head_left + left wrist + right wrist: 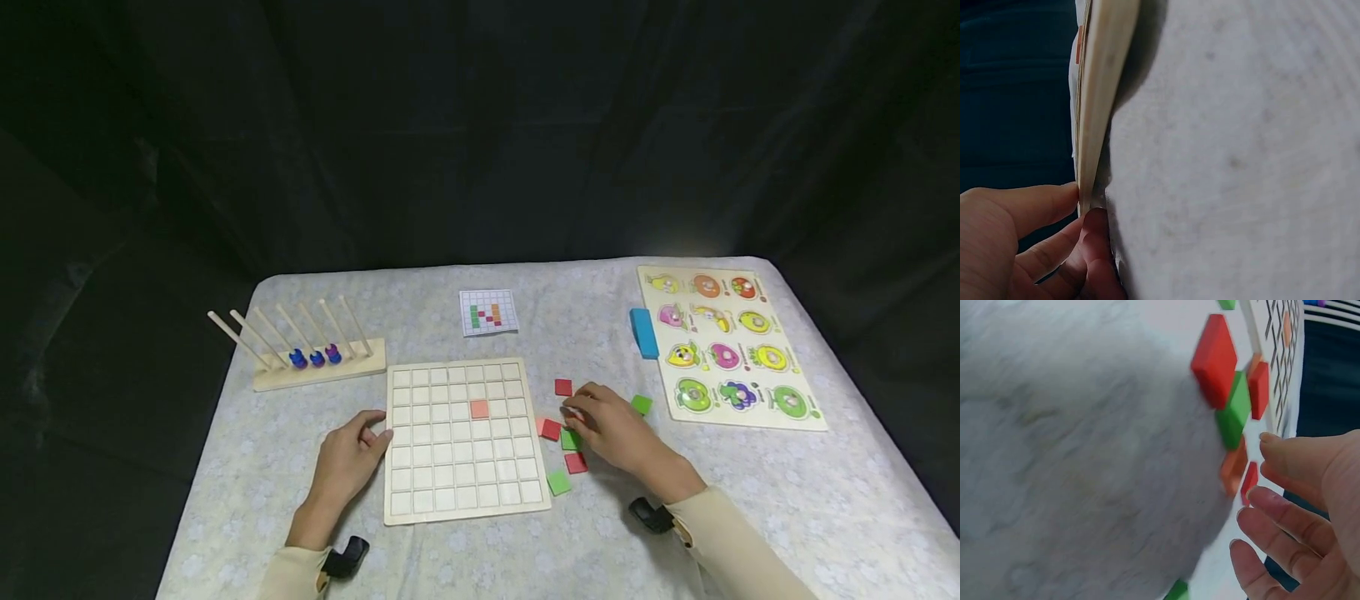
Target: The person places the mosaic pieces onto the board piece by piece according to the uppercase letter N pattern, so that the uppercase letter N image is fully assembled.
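Note:
A wooden grid board (465, 446) lies on the table with one orange tile (479, 409) in a cell. At its left edge my left hand (351, 457) pinches the rim; in the left wrist view the thumb (1054, 203) is on the top face and the fingers are at the underside. My right hand (618, 429) is over loose square tiles right of the board, its fingers apart with nothing between them. Near its fingertips are an orange tile (1233, 467), a green tile (1235, 412) and red tiles (1215, 361). The hand partly covers the orange one.
A pattern card (489, 313) lies beyond the board. Back left stands a peg rack (322, 373) with blue and purple beads. On the right are a fruit puzzle board (727, 350) and a blue block (643, 333). One green tile (558, 482) sits by the board's lower right corner.

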`<state>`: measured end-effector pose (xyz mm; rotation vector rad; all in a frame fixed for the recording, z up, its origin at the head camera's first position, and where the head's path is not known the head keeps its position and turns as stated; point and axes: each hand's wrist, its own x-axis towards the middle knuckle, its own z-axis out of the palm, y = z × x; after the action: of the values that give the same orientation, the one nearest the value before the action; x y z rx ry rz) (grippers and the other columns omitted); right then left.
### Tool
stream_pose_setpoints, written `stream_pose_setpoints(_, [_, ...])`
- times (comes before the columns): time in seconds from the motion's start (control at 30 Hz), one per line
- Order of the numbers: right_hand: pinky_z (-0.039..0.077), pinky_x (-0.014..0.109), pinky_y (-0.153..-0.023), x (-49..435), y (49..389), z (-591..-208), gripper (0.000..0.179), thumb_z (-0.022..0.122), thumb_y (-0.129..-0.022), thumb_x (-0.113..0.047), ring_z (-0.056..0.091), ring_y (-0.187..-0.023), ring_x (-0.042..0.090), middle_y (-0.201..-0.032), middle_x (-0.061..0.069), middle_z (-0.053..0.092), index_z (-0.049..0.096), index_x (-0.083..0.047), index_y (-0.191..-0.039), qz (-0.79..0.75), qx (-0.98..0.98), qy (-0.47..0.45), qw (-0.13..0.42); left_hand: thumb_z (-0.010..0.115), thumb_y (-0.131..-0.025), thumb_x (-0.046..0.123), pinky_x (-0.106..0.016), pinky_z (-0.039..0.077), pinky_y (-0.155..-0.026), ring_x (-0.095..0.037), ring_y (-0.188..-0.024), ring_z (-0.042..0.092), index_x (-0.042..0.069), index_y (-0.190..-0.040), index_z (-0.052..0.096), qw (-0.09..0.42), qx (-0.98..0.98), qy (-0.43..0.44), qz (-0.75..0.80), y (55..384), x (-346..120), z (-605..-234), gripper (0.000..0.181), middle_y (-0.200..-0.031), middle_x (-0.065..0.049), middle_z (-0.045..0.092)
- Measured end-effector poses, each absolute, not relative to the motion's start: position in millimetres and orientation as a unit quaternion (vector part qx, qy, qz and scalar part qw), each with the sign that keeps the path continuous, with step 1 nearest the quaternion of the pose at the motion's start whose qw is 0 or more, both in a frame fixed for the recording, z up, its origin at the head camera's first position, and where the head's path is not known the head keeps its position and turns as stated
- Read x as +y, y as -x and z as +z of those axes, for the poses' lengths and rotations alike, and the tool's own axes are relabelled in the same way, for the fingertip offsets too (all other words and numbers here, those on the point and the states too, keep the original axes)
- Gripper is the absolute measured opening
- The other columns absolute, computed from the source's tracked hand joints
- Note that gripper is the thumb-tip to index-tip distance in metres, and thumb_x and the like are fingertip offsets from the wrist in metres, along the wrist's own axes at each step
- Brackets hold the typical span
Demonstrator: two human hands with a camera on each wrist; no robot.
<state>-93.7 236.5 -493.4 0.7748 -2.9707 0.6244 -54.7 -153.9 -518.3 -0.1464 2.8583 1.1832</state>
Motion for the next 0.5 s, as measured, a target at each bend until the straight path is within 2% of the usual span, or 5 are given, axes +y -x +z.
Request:
stream_pose_setpoints(0.2, [0.046,0.027,-0.067,245.4,88.7,-496.2,0.015,0.078,-0.087,-0.013,0.050,-0.078,0.011,-0.097,0.005,0.065,0.075,-0.007,-0.100,0.199,-0.951,-0.237,0.006,0.071,-0.093,0.021,-0.024,0.039,-0.060,-0.007,-0.061,0.051,0.007,-0.124,0.068,0.023,0.925,0.042,0.378,55.3,-154.4,-518.1,0.034,-0.072,0.000,0.064])
stream_pose_setpoints(0.5, [0.051,0.030,-0.069,248.4,86.1,-499.9,0.016,0.079,-0.086,-0.016,0.056,-0.081,0.013,-0.099,0.004,0.064,0.075,-0.009,-0.100,0.182,-0.957,-0.224,0.017,0.069,-0.094,0.022,-0.024,0.040,-0.060,-0.008,-0.061,0.051,0.008,-0.126,0.067,0.037,0.919,0.045,0.390,52.9,-154.6,-514.7,0.035,-0.074,0.000,0.064])
